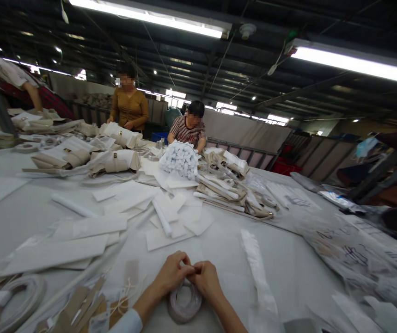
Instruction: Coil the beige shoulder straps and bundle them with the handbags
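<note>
My left hand (172, 274) and my right hand (207, 278) meet at the near edge of the table, fingers curled and pinched together over a small white piece that I cannot make out. Just below them lies a coiled loop of pale strap or tape (184, 303) wrapped in clear film, partly covered by my wrists. A white sleeve cuff shows on my left forearm.
The white table (288, 259) is strewn with white sheets (90, 226), clear bags (354, 254), a stack of white rolls (180, 159) and beige bags (115, 162). Tags and a tape roll (14, 300) lie near left. Three people (188, 125) work at the far side.
</note>
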Tool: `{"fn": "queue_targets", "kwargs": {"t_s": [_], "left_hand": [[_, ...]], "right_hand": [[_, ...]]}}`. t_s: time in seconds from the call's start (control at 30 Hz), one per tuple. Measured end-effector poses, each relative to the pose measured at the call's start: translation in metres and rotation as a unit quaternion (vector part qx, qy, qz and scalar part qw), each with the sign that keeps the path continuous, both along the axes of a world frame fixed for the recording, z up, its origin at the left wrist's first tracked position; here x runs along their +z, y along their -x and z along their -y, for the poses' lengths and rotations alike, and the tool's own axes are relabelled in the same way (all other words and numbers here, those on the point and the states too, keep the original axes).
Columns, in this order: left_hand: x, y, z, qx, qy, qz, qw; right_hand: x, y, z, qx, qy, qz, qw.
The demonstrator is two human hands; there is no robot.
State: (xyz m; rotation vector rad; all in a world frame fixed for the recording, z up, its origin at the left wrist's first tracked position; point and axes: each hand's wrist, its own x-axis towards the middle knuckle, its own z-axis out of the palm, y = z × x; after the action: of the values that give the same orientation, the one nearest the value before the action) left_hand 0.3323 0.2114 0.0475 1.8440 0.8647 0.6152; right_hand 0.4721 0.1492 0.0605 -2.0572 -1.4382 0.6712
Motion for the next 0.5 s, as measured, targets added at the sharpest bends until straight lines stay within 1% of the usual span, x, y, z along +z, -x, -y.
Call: {"fn": "queue_targets", "kwargs": {"t_s": [0.1,0.17,0.33,0.43,0.5], "left_hand": [[0.001,0.015,0.009,-0.049,-0.007,-0.033,0.998],[0.002,0.021,0.014,-0.062,-0.024,-0.055,0.996],[0.003,0.017,0.019,-0.047,-0.063,-0.111,0.991],[0.003,0.015,0.016,-0.047,-0.082,-0.142,0.985],[0.004,0.015,0.014,-0.045,-0.095,-0.161,0.981]], "right_hand": [[0.002,0.002,0.000,0.006,-0.004,0.019,1.000],[0.006,0.004,0.001,0.008,-0.004,0.043,0.999],[0.014,0.017,0.009,0.016,-0.002,0.121,0.993],[0.012,0.029,0.020,0.034,-0.009,0.181,0.983],[0.009,0.032,0.028,0.053,-0.031,0.212,0.975]]}}
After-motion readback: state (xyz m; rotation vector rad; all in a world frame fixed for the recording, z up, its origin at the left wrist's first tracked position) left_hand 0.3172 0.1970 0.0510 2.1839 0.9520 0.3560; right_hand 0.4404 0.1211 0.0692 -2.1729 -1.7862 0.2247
